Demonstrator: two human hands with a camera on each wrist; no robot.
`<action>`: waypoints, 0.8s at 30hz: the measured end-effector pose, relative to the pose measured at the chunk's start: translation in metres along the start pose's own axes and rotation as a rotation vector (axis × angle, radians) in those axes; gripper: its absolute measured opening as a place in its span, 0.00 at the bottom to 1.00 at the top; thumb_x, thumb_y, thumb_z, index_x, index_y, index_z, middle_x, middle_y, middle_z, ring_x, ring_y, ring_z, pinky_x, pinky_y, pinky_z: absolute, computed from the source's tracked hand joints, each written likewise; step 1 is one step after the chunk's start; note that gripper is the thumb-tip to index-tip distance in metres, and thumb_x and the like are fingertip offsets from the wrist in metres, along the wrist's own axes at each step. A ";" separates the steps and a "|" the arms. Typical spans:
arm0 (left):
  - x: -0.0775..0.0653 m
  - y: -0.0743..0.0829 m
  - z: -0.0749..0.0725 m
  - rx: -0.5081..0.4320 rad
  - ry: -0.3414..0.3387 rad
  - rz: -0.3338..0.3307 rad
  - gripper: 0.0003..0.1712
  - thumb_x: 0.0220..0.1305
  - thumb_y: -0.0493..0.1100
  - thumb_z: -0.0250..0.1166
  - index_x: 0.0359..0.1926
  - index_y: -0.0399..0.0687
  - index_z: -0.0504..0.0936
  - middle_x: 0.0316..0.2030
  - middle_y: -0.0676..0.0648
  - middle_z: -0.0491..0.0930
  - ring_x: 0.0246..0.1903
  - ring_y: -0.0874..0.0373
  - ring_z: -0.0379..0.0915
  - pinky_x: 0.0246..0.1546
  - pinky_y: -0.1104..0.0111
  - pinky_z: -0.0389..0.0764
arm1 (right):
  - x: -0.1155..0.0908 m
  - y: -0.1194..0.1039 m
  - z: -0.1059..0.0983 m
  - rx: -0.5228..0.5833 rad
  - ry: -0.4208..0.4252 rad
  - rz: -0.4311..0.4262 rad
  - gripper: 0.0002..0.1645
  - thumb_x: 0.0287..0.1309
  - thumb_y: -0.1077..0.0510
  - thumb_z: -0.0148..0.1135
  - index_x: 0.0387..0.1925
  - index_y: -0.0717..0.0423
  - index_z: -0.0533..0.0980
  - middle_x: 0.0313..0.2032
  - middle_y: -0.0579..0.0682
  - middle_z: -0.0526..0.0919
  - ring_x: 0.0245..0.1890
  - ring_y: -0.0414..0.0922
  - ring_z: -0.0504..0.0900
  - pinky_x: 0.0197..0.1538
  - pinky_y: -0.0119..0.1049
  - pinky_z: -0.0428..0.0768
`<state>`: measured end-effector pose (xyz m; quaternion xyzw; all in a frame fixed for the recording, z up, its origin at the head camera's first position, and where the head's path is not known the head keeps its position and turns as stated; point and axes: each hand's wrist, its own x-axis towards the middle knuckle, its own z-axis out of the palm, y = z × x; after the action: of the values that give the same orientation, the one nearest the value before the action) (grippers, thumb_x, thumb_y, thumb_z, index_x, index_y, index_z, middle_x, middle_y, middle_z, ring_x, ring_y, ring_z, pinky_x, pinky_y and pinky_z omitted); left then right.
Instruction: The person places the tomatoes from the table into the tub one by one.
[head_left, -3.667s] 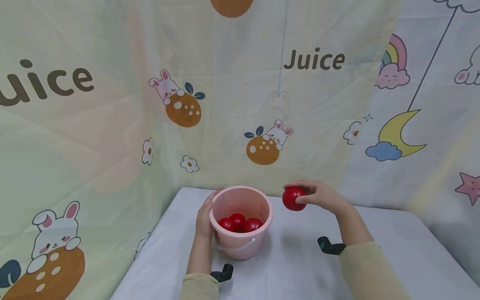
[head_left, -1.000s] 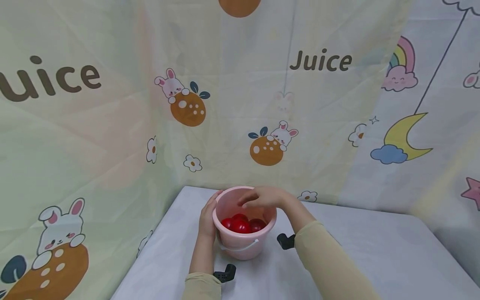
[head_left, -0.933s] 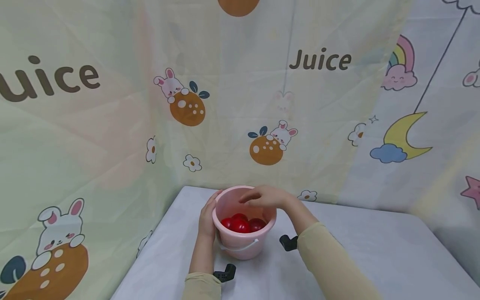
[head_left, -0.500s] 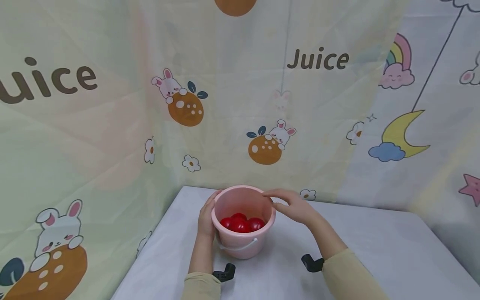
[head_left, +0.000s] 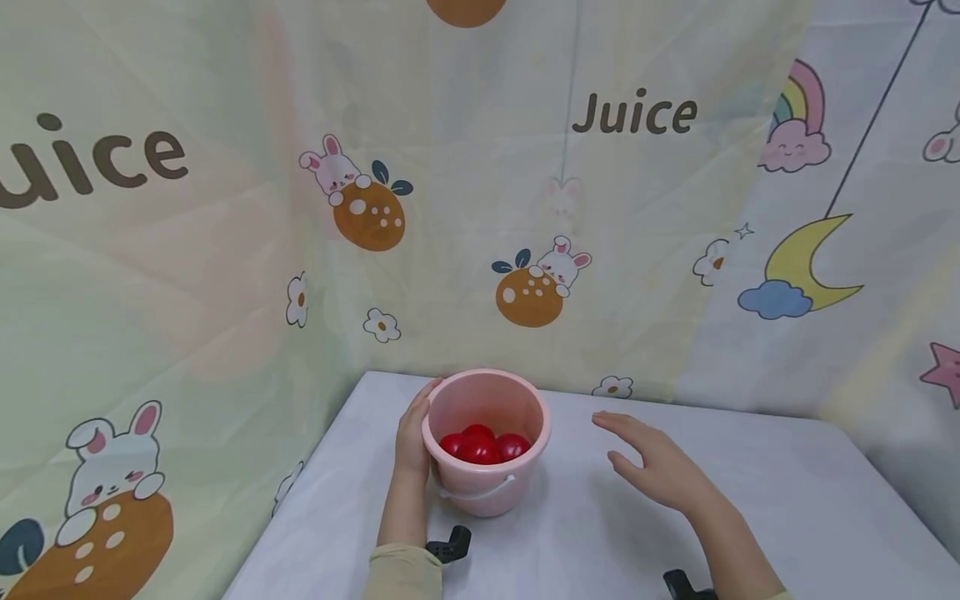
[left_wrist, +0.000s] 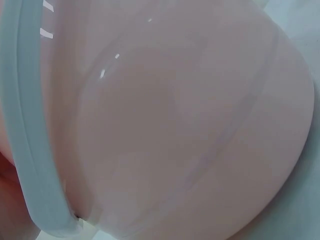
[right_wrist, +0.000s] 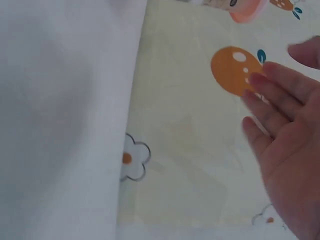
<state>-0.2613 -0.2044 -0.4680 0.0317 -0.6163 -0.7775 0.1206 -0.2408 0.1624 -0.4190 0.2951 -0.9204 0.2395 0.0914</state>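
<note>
My left hand [head_left: 409,442] holds the left side of a pink bucket [head_left: 487,483], its fingers reaching up to the rim and its thumb hidden. Several shiny red balls [head_left: 480,448] lie in the bottom of the bucket. A pale handle [head_left: 480,493] hangs down across the bucket's front; in the left wrist view that handle [left_wrist: 30,115] runs beside the bucket wall [left_wrist: 175,115]. To the right of the bucket, over the table, my right hand [head_left: 660,462] is apart from everything, with extended fingers and thumb. The right wrist view shows its palm [right_wrist: 295,155] holding nothing.
The bucket stands upright on a white-covered table [head_left: 570,550], toward its back edge. Printed cloth [head_left: 450,275] with rabbits, oranges and flowers hangs behind and to the left. A black wrist device [head_left: 450,546] sits at the left sleeve, another [head_left: 686,586] at the right.
Earlier, my right hand held a red ball beside the bucket, then was over the bucket's mouth. It has since drawn back right without the ball. My left hand stays on the bucket.
</note>
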 end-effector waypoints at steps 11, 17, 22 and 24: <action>-0.002 -0.002 0.001 0.010 -0.001 -0.011 0.22 0.70 0.60 0.52 0.63 0.74 0.74 0.64 0.63 0.74 0.67 0.59 0.65 0.67 0.49 0.69 | -0.039 -0.001 -0.001 -0.162 -0.079 0.197 0.53 0.56 0.24 0.55 0.74 0.46 0.60 0.76 0.57 0.55 0.75 0.66 0.50 0.68 0.73 0.47; -0.002 0.000 -0.003 0.040 -0.006 -0.003 0.22 0.70 0.60 0.53 0.63 0.75 0.74 0.64 0.63 0.73 0.67 0.59 0.64 0.67 0.49 0.69 | -0.044 -0.009 -0.004 -0.161 -0.084 0.268 0.58 0.53 0.20 0.53 0.77 0.45 0.54 0.77 0.59 0.50 0.75 0.67 0.46 0.66 0.77 0.41; 0.001 0.005 -0.014 0.107 -0.015 0.002 0.22 0.71 0.62 0.50 0.63 0.77 0.73 0.65 0.64 0.71 0.70 0.59 0.61 0.70 0.46 0.64 | -0.041 -0.013 -0.004 -0.141 -0.092 0.275 0.58 0.53 0.20 0.53 0.77 0.45 0.53 0.77 0.60 0.50 0.75 0.68 0.46 0.66 0.77 0.41; 0.003 0.007 -0.019 0.146 -0.026 0.001 0.23 0.71 0.63 0.49 0.64 0.78 0.72 0.66 0.65 0.70 0.72 0.58 0.59 0.70 0.44 0.62 | -0.039 -0.014 -0.004 -0.132 -0.089 0.265 0.57 0.54 0.22 0.54 0.77 0.46 0.53 0.77 0.60 0.50 0.75 0.68 0.47 0.66 0.77 0.41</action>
<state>-0.2589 -0.2245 -0.4652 0.0300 -0.6728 -0.7310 0.1102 -0.2003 0.1739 -0.4220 0.1747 -0.9682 0.1749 0.0374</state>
